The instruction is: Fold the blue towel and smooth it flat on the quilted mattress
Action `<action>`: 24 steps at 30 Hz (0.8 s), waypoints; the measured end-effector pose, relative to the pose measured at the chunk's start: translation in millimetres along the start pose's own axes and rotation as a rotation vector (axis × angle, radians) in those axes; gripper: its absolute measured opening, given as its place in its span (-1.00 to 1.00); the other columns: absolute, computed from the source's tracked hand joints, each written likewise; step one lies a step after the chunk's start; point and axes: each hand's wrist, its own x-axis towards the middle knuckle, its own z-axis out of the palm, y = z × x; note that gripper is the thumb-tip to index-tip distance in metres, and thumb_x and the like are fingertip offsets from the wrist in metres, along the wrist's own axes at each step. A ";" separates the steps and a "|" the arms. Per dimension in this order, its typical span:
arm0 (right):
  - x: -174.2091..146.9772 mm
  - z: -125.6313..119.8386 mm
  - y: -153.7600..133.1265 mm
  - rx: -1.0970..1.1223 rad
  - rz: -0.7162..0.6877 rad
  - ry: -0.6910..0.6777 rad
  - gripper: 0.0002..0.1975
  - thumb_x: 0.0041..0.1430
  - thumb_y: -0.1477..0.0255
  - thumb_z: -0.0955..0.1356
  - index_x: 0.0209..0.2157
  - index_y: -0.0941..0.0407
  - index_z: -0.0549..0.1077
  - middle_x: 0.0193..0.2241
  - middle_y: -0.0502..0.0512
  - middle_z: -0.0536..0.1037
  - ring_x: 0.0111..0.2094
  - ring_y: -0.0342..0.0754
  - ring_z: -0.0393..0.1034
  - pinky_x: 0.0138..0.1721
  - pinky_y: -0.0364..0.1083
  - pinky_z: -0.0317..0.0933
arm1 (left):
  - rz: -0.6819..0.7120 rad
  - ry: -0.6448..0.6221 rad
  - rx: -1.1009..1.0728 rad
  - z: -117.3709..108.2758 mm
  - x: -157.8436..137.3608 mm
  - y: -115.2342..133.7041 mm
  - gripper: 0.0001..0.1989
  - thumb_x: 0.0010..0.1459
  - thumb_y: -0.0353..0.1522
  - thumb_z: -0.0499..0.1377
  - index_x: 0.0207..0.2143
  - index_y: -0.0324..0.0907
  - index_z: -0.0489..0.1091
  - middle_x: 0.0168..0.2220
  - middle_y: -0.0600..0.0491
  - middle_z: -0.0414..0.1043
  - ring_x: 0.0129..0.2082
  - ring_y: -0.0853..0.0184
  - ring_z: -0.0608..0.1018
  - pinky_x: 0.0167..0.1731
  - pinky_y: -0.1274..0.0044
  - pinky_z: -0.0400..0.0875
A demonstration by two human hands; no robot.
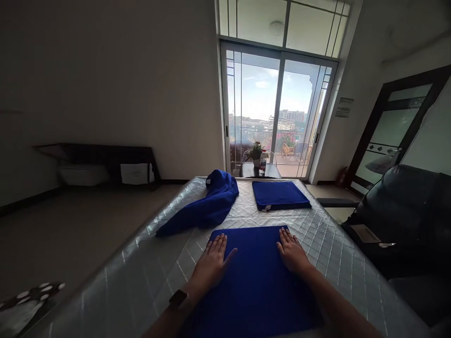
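A flat rectangle of blue cloth (252, 277) lies in front of me on a table with a silvery quilted cover (327, 244). My left hand (213, 258) rests flat on its left side, fingers stretched forward and thumb spread inward. On the far right part of the cloth, my right hand (291, 249) lies flat with fingers extended. Beyond it, to the right, sits a neatly folded stack of blue cloth (280, 193) with a small white tag at its near edge. A crumpled blue garment (207, 204) lies to the far left.
Right of the table stands a black leather chair (405, 211) with a tan flat item (365, 233) on it. Past the far edge, a small dark table (246, 171) holds a potted plant (256, 152) and a bottle (262, 162). Sliding glass doors (278, 108) are behind.
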 end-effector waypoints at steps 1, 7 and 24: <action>-3.2 -2.0 -0.8 -0.005 -0.009 0.004 -0.33 0.36 0.21 -0.06 0.38 0.27 -0.12 0.43 0.18 -0.13 0.44 -0.05 -0.36 0.40 0.09 -0.31 | 0.000 0.001 -0.001 -1.6 -0.5 0.3 -0.22 0.29 0.05 -0.19 0.33 -0.32 0.07 0.38 -0.19 0.06 0.39 0.09 0.13 0.35 0.14 0.10; -30.3 -1.0 -0.1 0.039 -0.055 0.069 -0.30 0.35 0.12 -0.06 0.38 0.21 -0.10 0.42 0.15 -0.09 0.43 -0.05 -0.32 0.42 0.09 -0.29 | 0.001 0.010 0.012 -5.9 -1.4 2.4 -0.18 0.27 0.08 -0.23 0.32 -0.35 0.10 0.36 -0.20 0.11 0.38 0.08 0.17 0.34 0.15 0.12; -46.6 -0.4 3.2 0.195 -0.025 0.049 -0.31 0.35 0.18 -0.02 0.37 0.28 -0.08 0.42 0.24 -0.08 0.43 0.02 -0.30 0.41 0.12 -0.30 | 0.199 -0.182 -0.110 -11.5 -2.6 93.6 -0.31 0.34 -0.01 -0.26 0.36 -0.21 0.01 0.39 -0.11 0.04 0.39 0.20 0.11 0.34 0.24 0.15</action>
